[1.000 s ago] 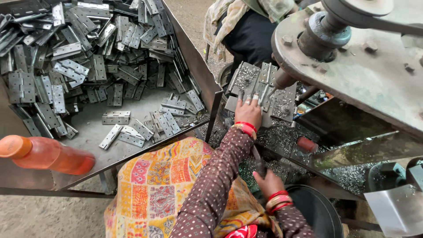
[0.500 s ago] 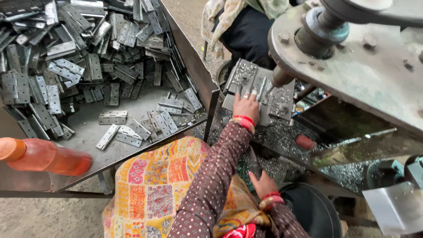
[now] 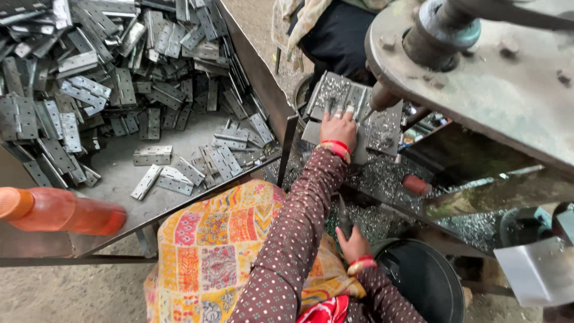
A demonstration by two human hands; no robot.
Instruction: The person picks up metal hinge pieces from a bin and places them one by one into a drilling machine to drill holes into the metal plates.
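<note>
A head-worn camera looks down on a person seated at a metal-working press, in a dotted maroon sleeve with a bright patterned cloth over the lap. The left hand (image 3: 338, 128), a red bangle at its wrist, reaches forward and lies palm down on a grey metal hinge plate (image 3: 382, 128) that rests on the press bed (image 3: 335, 90), right under the machine's punch tip (image 3: 378, 100). Its fingers (image 3: 335, 113) are spread and fairly flat, pressing the plate rather than curling round it, so this looks like the positioning step: the piece is being seated under the tool. The next move seems to call for keeping the plate square on the bed and getting the fingertips clear of the punch before it works. The right hand (image 3: 354, 244), also bangled, sits low near the lap, fingers loosely curled around a dark upright lever (image 3: 344, 218) beside a black bucket (image 3: 421, 281); whether it grips firmly is hard to tell. Metal shavings (image 3: 382, 179) litter the ledge between the 2 hands. To the left, a large steel tray (image 3: 119, 179) holds a heap of finished or waiting hinges (image 3: 107, 78), and an orange bottle (image 3: 60, 210) lies at its near edge. Another person's dark clothing shows at the top.
</note>
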